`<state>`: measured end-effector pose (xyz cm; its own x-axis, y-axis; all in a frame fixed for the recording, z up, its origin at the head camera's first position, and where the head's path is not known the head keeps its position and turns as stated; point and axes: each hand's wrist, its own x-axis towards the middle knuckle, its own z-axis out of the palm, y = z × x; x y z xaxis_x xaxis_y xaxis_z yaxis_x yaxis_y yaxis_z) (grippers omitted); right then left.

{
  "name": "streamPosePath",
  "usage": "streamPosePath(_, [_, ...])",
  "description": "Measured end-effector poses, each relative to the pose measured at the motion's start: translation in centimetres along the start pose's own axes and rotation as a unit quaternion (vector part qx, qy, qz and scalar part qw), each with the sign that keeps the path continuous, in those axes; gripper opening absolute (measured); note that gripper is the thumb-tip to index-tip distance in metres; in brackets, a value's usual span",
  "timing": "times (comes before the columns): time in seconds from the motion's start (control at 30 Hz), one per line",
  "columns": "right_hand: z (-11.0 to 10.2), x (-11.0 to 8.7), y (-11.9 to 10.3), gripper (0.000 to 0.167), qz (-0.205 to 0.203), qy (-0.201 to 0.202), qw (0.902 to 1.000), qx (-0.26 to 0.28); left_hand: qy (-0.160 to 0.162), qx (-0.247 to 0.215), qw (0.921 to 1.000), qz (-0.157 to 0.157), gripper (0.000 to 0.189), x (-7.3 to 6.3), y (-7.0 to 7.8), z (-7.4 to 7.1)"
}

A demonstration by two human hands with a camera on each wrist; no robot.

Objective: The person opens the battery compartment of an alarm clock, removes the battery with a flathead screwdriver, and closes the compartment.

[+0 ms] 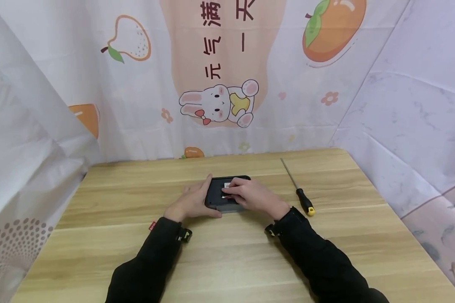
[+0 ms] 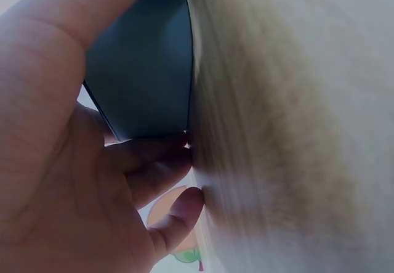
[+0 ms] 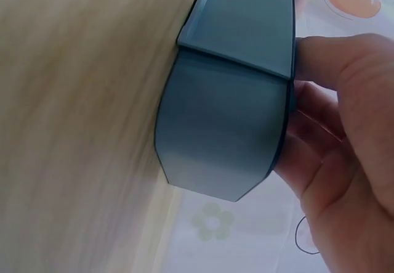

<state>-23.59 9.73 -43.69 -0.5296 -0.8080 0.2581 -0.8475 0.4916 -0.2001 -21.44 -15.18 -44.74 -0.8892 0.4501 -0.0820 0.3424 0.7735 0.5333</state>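
Note:
A dark rectangular device (image 1: 214, 194) lies on the wooden table with its black face up and a small white label (image 1: 227, 185) on it. My left hand (image 1: 192, 203) grips its left end, thumb along the near side and fingers at the far side. Over the middle of the face, my right hand (image 1: 252, 194) has its fingers curled, pinching what looks like a small battery (image 1: 226, 196) with a red part and a shiny tip. The fingers hide most of that piece. In the right wrist view the device's grey side (image 3: 221, 125) shows a round button-like detail.
A screwdriver (image 1: 305, 202) with a black and yellow handle lies right of the right hand, shaft pointing away. Behind the wooden table (image 1: 227, 261) hangs a printed curtain (image 1: 136, 92); more pale cloth hangs at both sides. A small red tag (image 1: 152, 226) shows beside the left sleeve.

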Motion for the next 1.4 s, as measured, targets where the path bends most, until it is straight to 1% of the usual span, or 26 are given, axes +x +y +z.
streamPosePath(0.13, [0.0, -0.1, -0.1, 0.035, 0.010, -0.013, 0.9999, 0.002, -0.008, -0.001, 1.0000, -0.003, 0.132, -0.2, 0.1, 0.0])
streamPosePath(0.33, [0.0, -0.1, 0.2, 0.034, 0.006, -0.003, 0.9999, 0.012, -0.004, 0.004, 1.0000, -0.004, 0.132, -0.1, 0.1, 0.2])
streamPosePath(0.47, [-0.3, -0.5, 1.1, 0.033, -0.003, 0.015, 0.9980, 0.061, -0.004, 0.006, 1.0000, -0.004, 0.132, 0.2, 0.2, 0.3])
streamPosePath(0.53, [-0.8, -0.8, 1.6, 0.033, -0.001, 0.034, 0.9956, 0.087, -0.002, 0.003, 1.0000, -0.002, 0.131, 0.3, 0.2, 0.3])
streamPosePath(0.6, [-1.5, -1.2, 2.1, 0.033, 0.010, 0.057, 0.9927, 0.106, -0.002, -0.001, 1.0000, -0.002, 0.132, 0.3, 0.2, 0.3])
streamPosePath(0.67, [-2.2, -1.8, 2.6, 0.032, 0.034, 0.076, 0.9898, 0.116, -0.001, -0.005, 1.0000, -0.003, 0.133, 0.3, 0.3, 0.2])
streamPosePath(0.77, [-3.5, -2.9, 3.2, 0.031, 0.077, 0.105, 0.9851, 0.112, -0.001, -0.008, 0.9999, -0.007, 0.134, 0.2, 0.2, 0.1])
streamPosePath(0.9, [-4.7, -4.0, 4.0, 0.030, 0.124, 0.130, 0.9796, 0.091, -0.002, -0.004, 1.0000, -0.005, 0.134, 0.2, -0.1, 0.1])
streamPosePath(0.97, [-5.0, -4.4, 4.5, 0.030, 0.147, 0.129, 0.9769, 0.086, -0.004, -0.005, 1.0000, -0.004, 0.134, 0.2, -0.1, 0.1])
streamPosePath(1.13, [-5.2, -4.8, 5.3, 0.030, 0.193, 0.107, 0.9724, 0.075, -0.002, -0.002, 1.0000, -0.002, 0.133, 0.5, -0.2, 0.2])
streamPosePath(1.23, [-5.2, -4.8, 5.8, 0.029, 0.199, 0.093, 0.9733, 0.066, 0.001, -0.002, 1.0000, 0.004, 0.133, 0.6, -0.2, 0.3])
streamPosePath(1.33, [-5.1, -4.9, 6.2, 0.026, 0.201, 0.066, 0.9748, 0.070, -0.002, -0.004, 1.0000, 0.000, 0.133, 0.4, -0.1, 0.2])
streamPosePath(1.4, [-5.1, -5.1, 6.6, 0.026, 0.214, 0.046, 0.9728, 0.076, -0.004, -0.007, 1.0000, -0.003, 0.133, 0.2, -0.1, 0.1])
